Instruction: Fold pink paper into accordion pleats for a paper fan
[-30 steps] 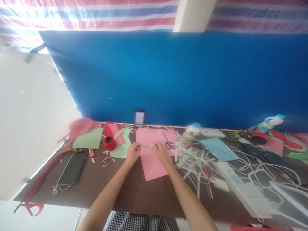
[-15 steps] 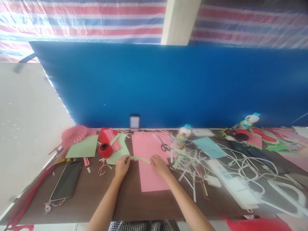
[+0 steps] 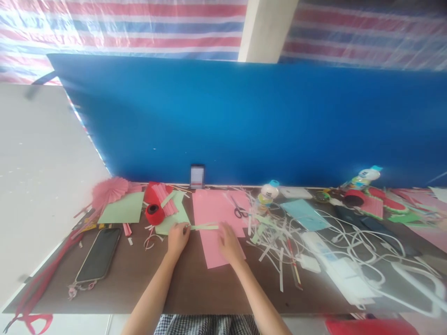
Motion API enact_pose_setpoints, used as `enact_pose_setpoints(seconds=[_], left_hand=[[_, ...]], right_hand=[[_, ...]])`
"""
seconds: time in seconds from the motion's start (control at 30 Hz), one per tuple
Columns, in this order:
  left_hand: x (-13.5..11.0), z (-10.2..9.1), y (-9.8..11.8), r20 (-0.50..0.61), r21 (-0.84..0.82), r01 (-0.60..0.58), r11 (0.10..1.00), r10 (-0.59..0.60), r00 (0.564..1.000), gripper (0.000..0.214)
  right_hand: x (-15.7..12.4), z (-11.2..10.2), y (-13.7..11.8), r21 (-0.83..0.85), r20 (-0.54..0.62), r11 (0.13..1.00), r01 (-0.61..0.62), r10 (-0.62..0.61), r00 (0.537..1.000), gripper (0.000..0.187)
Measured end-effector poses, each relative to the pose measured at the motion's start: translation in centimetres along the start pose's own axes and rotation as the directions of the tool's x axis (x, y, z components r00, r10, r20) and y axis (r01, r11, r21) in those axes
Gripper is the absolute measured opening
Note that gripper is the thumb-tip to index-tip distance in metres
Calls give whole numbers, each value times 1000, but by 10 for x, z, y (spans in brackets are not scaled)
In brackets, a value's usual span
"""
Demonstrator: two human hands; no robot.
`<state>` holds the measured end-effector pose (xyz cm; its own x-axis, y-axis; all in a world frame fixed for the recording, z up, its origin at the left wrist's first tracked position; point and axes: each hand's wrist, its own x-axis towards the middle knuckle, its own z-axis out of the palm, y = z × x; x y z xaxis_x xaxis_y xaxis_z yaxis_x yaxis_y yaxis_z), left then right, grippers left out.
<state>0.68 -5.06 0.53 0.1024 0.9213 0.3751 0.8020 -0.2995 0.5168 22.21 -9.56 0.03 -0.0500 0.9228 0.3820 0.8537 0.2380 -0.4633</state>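
A narrow light-green paper strip [image 3: 206,227] stretches sideways between my two hands, above a pink paper sheet [image 3: 218,251]. My left hand [image 3: 178,238] is closed on its left end; a small dark thing shows at the fingers, too small to name. Over the pink paper, my right hand [image 3: 228,242] has its fingers at the strip's right end, thumb and fingertips close together. Black-handled scissors [image 3: 240,212] lie on the pink paper beyond my right hand. Beside my left hand is a light-green sheet [image 3: 179,215] with a red tape roll [image 3: 154,214] at its edge.
A phone [image 3: 98,255] lies at left near a pink paper fan [image 3: 111,191]. To the right are paper scraps [image 3: 270,237], a glue bottle [image 3: 268,194], a white power strip [image 3: 337,267] and tangled cables. A blue panel [image 3: 223,121] stands behind the table.
The view has shifted slightly. The strip now lies straighter between my hands, and my right hand has turned a little. The pink paper's near edge has tilted.
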Motion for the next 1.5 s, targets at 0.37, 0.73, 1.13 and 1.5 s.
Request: enact_pose_setpoints(seconds=[0.37, 0.73, 1.13, 1.5], left_hand=[[0, 4, 3, -113, 50, 9, 999, -3, 994, 20], [8, 7, 8, -89, 130, 30, 991, -19, 996, 30], [6, 12, 4, -43, 32, 92, 995, -91, 995, 29], [7, 10, 5, -32, 16, 110, 994, -110, 993, 31]], right_hand=[[64, -6, -3, -2, 62, 993, 121, -120, 991, 42], [181, 31, -24, -360, 347, 915, 182, -50, 937, 48], [218, 50, -10, -457, 374, 842, 288, -113, 921, 43], [208, 42, 7, -422, 364, 855, 301, -144, 920, 42]])
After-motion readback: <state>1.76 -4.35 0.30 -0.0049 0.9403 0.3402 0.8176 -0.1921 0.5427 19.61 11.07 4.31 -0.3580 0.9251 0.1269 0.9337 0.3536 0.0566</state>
